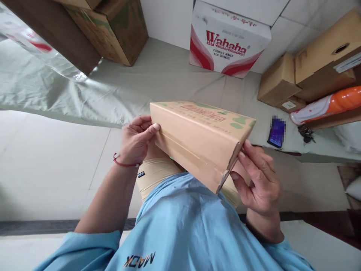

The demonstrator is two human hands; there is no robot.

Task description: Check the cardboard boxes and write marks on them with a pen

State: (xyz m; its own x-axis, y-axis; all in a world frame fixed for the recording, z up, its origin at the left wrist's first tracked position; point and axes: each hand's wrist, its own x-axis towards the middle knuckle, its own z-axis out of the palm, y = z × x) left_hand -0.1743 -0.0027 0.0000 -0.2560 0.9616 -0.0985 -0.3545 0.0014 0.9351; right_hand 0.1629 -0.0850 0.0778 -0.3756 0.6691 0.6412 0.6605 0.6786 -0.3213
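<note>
I hold a flattened brown cardboard box (197, 139) with red and green print in front of my chest, tilted down to the right. My left hand (137, 140) grips its left end, thumb on the top edge and fingers curled behind. My right hand (258, 178) grips the lower right corner, fingers wrapped round the open flap edge. A red string circles my left wrist. My light blue shirt fills the bottom of the view.
A grey-green cloth (118, 90) covers the surface ahead. On it stand a white Wahaha water carton (228, 41), brown cartons (113, 26) at left, small brown boxes (279, 81) at right, a phone (276, 132), keys (306, 133) and an orange-white pack (327, 105).
</note>
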